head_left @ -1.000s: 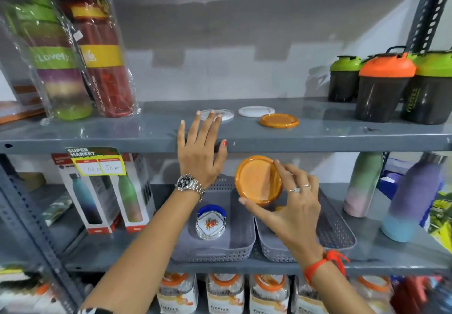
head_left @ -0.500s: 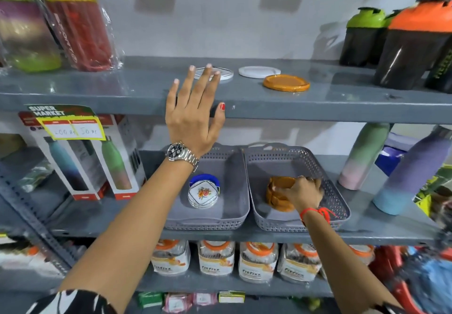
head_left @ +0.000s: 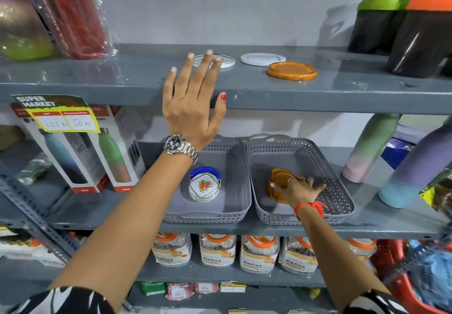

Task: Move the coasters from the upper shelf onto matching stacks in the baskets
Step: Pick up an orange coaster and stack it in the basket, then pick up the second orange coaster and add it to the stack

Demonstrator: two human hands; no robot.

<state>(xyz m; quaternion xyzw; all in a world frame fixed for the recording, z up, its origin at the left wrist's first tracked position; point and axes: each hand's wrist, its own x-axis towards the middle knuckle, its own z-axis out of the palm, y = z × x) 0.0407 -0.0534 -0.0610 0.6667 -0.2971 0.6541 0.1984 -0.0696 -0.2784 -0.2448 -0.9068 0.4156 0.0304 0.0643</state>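
Observation:
Three coasters lie on the upper shelf [head_left: 342, 93]: a clear white-rimmed one [head_left: 226, 61], a white one [head_left: 263, 59] and an orange one [head_left: 292, 71]. My left hand [head_left: 193, 100] rests open on the shelf's front edge, fingertips at the clear coaster. Below, the left grey basket [head_left: 234, 191] holds a stack of floral white coasters [head_left: 205, 186] in a blue holder. In the right grey basket [head_left: 325, 166] my right hand [head_left: 299, 187] lies on top of the orange coaster stack [head_left: 278, 179], fingers over its upper coaster.
Shaker bottles [head_left: 401, 25] with green and orange lids stand at the upper shelf's right end, wrapped bottles [head_left: 71, 12] at its left. Pastel bottles [head_left: 369, 147] flank the baskets on the right, boxed bottles [head_left: 80, 152] on the left. Jars [head_left: 217, 252] fill the shelf below.
My right hand carried an orange coaster down from in front of the upper shelf into the right basket, onto the orange stack. My left hand stayed on the shelf edge.

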